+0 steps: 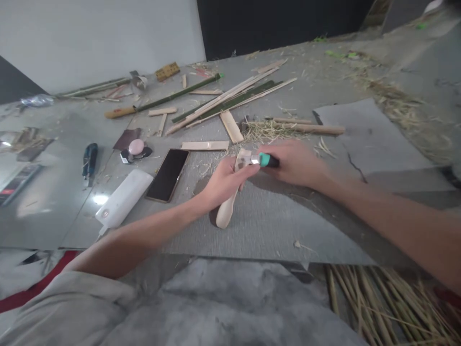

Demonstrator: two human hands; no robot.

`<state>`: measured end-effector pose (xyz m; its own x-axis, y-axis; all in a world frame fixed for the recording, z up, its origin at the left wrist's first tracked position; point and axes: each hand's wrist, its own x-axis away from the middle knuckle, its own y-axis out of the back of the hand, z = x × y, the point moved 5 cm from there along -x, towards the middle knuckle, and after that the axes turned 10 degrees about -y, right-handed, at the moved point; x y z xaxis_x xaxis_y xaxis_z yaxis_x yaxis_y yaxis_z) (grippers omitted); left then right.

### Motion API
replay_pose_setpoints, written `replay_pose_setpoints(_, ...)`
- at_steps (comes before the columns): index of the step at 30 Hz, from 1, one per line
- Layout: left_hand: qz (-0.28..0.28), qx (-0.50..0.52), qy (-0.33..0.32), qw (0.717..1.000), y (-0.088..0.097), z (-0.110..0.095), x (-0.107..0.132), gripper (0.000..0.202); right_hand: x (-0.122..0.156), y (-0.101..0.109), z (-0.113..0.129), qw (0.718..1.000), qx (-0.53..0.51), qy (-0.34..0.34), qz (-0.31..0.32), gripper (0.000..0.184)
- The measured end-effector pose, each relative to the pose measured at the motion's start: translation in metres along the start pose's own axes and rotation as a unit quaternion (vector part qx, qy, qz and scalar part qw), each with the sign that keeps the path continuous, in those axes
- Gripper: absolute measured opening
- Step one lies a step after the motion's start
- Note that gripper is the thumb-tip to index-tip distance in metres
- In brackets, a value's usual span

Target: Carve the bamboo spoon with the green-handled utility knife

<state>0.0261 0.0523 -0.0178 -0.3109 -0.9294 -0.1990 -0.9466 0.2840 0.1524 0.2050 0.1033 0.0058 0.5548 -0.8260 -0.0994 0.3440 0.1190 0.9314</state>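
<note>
Blue-handled cutter point(90, 161), far left of the pale wooden piece point(226, 210); white device point(126, 198), nearer left; phone point(168, 175), nearest left. Your left hand point(224, 180), fingers clamped on the wooden piece above the counter point(259, 228). Teal-and-black tool point(267, 160), at its far end, gripped by your right hand's point(293, 163) fingers.

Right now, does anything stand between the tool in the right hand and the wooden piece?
Nothing visible does: the teal tool in the right hand has its metal end at the upper end of the wooden piece. The thumb of the left hand lies close beside that metal; contact is unclear.
</note>
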Motion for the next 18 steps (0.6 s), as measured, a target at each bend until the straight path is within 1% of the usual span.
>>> replay_pose_setpoints(5,-0.015,0.003,-0.025,1.0,0.0,0.0011,-0.0001,0.053,-0.0021,-0.0017,-0.0019,1.0,0.001,-0.002,-0.019,0.017)
replay_pose_setpoints(9,-0.006,0.001,-0.039,0.999,-0.0005,-0.0038,0.0007,0.058,-0.0029,-0.0023,-0.0011,1.0,0.005,0.002,-0.027,0.017)
replay_pose_setpoints(12,-0.009,0.006,-0.045,0.999,-0.0007,-0.0064,0.0001,0.055,-0.0037,-0.0034,-0.0014,1.0,0.008,-0.002,-0.028,0.019)
replay_pose_setpoints(18,-0.011,0.025,-0.046,0.999,-0.0023,-0.007,-0.0012,0.051,-0.0038,-0.0053,-0.0024,0.999,0.005,-0.01,-0.036,0.016)
